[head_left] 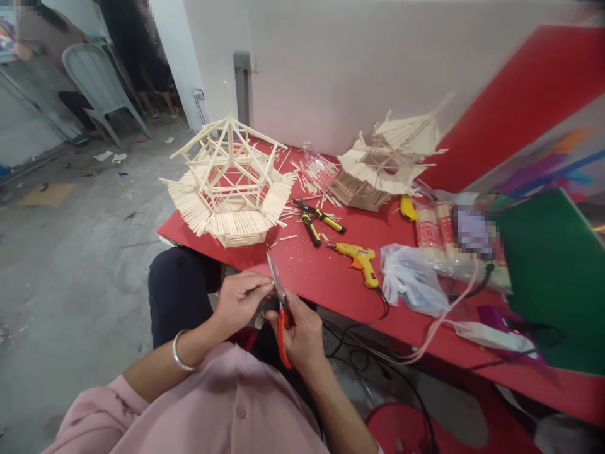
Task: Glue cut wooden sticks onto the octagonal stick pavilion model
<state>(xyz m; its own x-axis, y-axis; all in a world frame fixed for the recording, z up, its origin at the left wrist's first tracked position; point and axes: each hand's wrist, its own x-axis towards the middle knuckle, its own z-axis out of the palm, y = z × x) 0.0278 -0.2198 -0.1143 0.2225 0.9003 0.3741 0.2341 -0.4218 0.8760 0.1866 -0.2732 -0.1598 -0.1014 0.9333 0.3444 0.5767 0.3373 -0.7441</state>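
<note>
My right hand (302,331) is closed round a pair of scissors (282,337) with orange handles, its blades pointing up and away from me. Close beside the blades, my left hand (242,301), with a silver bangle at the wrist, pinches something too small to make out. Both hands are over my lap at the table's near edge. Just beyond them on the red table (302,268) stands a pavilion-like model (231,183) of thin wooden sticks, its upper roof an open frame and its lower roof partly covered with sticks.
Black-and-yellow pliers (316,222), a yellow glue gun (358,260) and a white plastic bag (412,277) lie to the right. A second stick model (378,167) stands behind, among loose sticks. Cables (363,353) hang below the table edge. People and a chair (101,79) are at far left.
</note>
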